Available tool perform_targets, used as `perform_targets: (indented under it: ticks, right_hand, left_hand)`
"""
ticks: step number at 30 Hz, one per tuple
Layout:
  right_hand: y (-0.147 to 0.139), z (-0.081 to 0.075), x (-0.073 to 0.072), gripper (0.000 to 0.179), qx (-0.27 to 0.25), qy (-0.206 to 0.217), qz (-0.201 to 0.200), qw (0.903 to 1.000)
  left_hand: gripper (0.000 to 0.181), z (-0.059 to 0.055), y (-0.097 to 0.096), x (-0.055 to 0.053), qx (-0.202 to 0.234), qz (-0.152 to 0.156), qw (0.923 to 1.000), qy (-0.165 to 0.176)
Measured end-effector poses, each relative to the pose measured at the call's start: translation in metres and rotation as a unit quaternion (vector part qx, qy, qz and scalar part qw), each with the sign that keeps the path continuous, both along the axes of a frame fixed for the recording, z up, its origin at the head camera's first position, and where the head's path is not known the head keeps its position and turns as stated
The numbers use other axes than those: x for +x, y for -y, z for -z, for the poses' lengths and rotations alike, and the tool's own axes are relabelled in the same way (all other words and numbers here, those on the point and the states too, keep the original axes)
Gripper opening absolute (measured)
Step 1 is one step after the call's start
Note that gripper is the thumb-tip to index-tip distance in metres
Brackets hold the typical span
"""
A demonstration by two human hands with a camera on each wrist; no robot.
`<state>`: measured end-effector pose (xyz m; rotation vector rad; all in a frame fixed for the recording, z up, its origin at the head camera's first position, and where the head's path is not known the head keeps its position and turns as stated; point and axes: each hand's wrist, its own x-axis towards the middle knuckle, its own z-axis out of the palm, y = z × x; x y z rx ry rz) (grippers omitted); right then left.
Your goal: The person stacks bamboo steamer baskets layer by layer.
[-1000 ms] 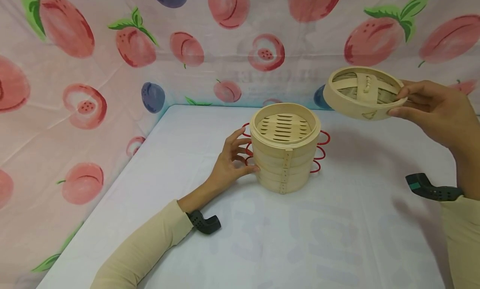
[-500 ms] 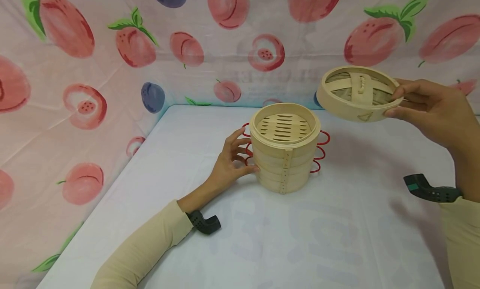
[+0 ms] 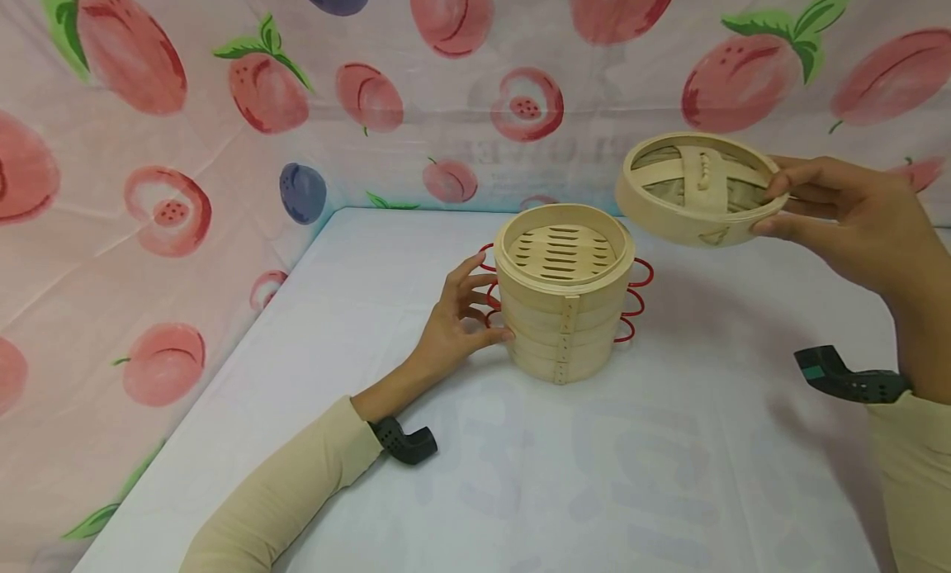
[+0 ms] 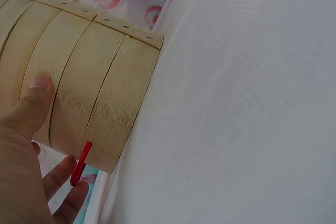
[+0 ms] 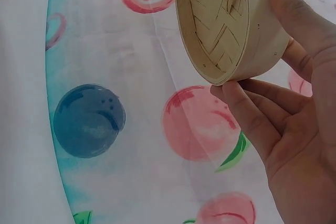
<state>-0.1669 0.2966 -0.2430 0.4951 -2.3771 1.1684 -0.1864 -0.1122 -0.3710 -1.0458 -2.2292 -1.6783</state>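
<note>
A round bamboo steamer (image 3: 565, 325) of several stacked tiers stands upright on the white cloth, with red loops on both sides. Its top is uncovered and shows a slatted rack (image 3: 560, 253). My left hand (image 3: 456, 313) holds its left side, the thumb (image 4: 38, 95) flat against the wall and the fingers around by the red loops. Up to the right, my right hand (image 3: 854, 205) pinches the rim of the bamboo lid (image 3: 702, 189), which is tilted in the air, apart from the steamer. Its woven underside shows in the right wrist view.
A white cloth (image 3: 594, 474) covers the table. Behind and to the left hangs a pink fruit-print curtain (image 3: 446, 102). A black wrist device (image 3: 404, 441) sits on the left wrist, another (image 3: 850, 379) on the right.
My right hand has moved the lid leftward, closer to the steamer, and slightly lower. The left hand and the steamer have stayed in place.
</note>
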Motion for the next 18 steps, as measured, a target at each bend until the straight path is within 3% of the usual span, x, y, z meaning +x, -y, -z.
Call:
perform_targets:
  ticks: [10, 18]
  right_hand:
    - [0.0062, -0.0026, 0.001, 0.029, 0.041, -0.032, -0.007, 0.9986]
    - [0.0053, -0.0026, 0.0016, 0.03, 0.063, -0.032, 0.008, 0.9975]
  left_hand:
    - [0.104, 0.0006, -0.0012, -0.0008, 0.013, 0.008, 0.9999, -0.002]
    - [0.103, 0.0014, -0.0001, -0.001, 0.001, 0.001, 1.0, 0.0]
